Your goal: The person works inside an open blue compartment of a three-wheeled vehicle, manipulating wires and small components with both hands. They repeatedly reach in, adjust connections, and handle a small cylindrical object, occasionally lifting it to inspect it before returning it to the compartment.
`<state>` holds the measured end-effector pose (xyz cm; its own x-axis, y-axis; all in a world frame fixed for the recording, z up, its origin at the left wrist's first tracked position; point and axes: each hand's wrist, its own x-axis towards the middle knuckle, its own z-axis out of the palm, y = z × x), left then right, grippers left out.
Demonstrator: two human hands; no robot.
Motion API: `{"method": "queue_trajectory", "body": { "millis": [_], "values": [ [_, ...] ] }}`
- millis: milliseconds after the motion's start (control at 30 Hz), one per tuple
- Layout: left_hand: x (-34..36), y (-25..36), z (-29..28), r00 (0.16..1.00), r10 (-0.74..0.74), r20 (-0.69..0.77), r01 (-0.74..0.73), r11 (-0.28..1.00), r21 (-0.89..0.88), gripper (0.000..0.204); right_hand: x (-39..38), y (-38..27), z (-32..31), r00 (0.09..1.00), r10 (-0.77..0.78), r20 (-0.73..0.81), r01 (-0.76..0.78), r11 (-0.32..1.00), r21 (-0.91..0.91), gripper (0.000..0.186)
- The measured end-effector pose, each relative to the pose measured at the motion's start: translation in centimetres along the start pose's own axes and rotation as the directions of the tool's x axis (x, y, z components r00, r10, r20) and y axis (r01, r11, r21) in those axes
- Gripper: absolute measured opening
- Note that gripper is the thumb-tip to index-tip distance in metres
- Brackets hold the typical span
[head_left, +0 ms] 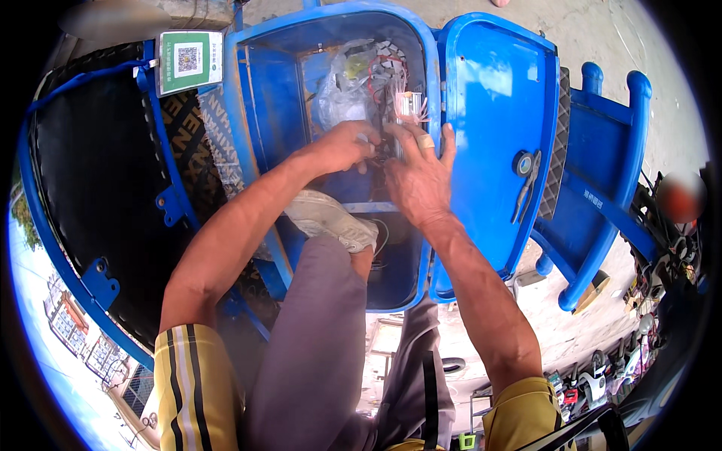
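Both my hands reach down into an open blue metal box [235, 90], close together over a tangle of wires. My left hand [342, 149] is closed, thumb and fingers pinched in; what they hold is hidden in shadow. Beside it, my right hand [417, 180] has its index finger and thumb bent in among dark wires, the little finger raised and a tan band round one finger. Just beyond lie a silver finned module [408, 105] with pink wires, several white wire connectors [387, 56] and a clear plastic bag [335, 101].
My shoe [327, 218] rests on the box's near part. To the right, the opened blue lid [489, 98] bears a roll of black tape [523, 162] and pliers [526, 188]. A black seat panel [98, 143] in a blue frame stands left, near a green-and-white sign [190, 63].
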<state>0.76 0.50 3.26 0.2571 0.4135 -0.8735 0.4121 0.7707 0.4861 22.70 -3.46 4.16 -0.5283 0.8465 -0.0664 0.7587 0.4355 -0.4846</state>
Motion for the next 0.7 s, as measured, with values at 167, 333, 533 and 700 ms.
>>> {"method": "queue_trajectory", "body": {
  "millis": [167,333,533,700],
  "values": [
    [0.8,-1.1,-0.2,1.000,-0.006,-0.014,0.005,0.998,-0.062,0.032,0.1,-0.3,-0.7,1.000,0.006,0.029,-0.008,0.998,0.056,0.009],
    [1.0,-1.3,-0.4,0.999,0.035,0.020,-0.033,0.994,-0.106,0.034,-0.1,0.2,0.1,1.000,-0.011,0.003,0.011,1.000,0.002,0.009],
    [0.7,-1.8,-1.5,0.996,-0.014,0.085,0.036,0.965,-0.261,0.045,0.1,-0.3,-0.7,1.000,-0.002,0.023,0.001,0.999,0.046,0.013],
    [0.2,-1.1,-1.0,0.998,-0.064,-0.003,0.060,0.956,-0.287,0.042,0.0,-0.1,-0.1,1.000,-0.003,0.003,0.003,1.000,-0.002,0.008]
  ]
}}
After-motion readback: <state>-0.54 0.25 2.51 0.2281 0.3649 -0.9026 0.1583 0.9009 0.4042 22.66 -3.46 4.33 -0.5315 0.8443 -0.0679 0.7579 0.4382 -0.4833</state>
